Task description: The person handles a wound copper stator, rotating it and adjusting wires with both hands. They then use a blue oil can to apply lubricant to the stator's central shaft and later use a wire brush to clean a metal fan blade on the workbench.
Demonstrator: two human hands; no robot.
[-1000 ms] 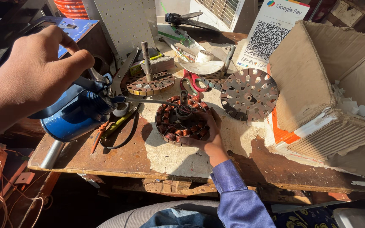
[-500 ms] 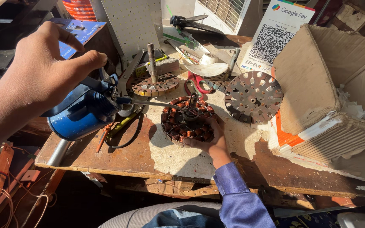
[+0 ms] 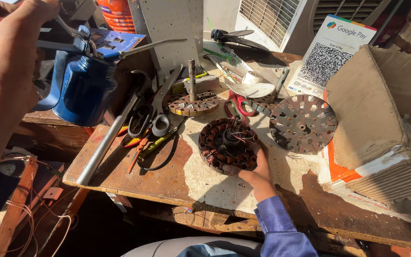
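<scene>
My left hand (image 3: pixel 5 71) is raised at the upper left, closed at the handle of a blue oil can (image 3: pixel 86 88). The can's long thin spout (image 3: pixel 153 45) points right, over the bench. My right hand (image 3: pixel 260 173), in a blue sleeve, grips the right lower rim of a round motor stator (image 3: pixel 222 145) with copper windings and thin wires at its hub. The stator lies flat on the worn wooden bench (image 3: pixel 167 176).
Black-handled scissors (image 3: pixel 155 114) and a long metal tube (image 3: pixel 108 140) lie left of the stator. Behind it stands a rotor plate with an upright shaft (image 3: pixel 193 102). A perforated round metal cover (image 3: pixel 303 123) leans right, by a torn cardboard box (image 3: pixel 372 119). A printed card (image 3: pixel 331 57) stands behind.
My left hand has lifted the blue oil can up and to the left, off the bench, and its spout now points right. My right hand stays on the stator.
</scene>
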